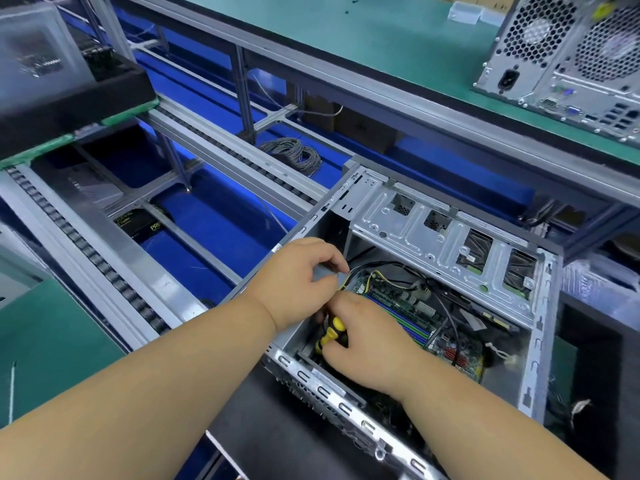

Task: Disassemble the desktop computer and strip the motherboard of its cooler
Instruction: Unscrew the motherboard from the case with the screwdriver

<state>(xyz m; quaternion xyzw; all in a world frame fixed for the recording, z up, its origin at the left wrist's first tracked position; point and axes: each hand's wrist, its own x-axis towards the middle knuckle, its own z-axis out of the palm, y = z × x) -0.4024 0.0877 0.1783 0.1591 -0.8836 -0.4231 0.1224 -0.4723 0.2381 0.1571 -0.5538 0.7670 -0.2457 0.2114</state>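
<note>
An open desktop computer case point(433, 223) lies on its side in front of me, its motherboard point(412, 317) with blue and green memory slots showing inside. My right hand point(367, 337) grips a yellow-and-black screwdriver point(330, 336) low in the case's left part, and hides whatever sits under it. My left hand point(301, 282) reaches in beside it with curled fingers close to the yellow and black cables point(384, 277); whether it holds anything I cannot tell. The cooler is not visible.
A second computer tower point(568, 60) stands on the green upper shelf point(363, 39) at the back right. Roller conveyor rails point(86, 251) run along the left over blue bins. A coil of grey cable point(294, 154) lies behind the case. A black tray point(69, 98) sits far left.
</note>
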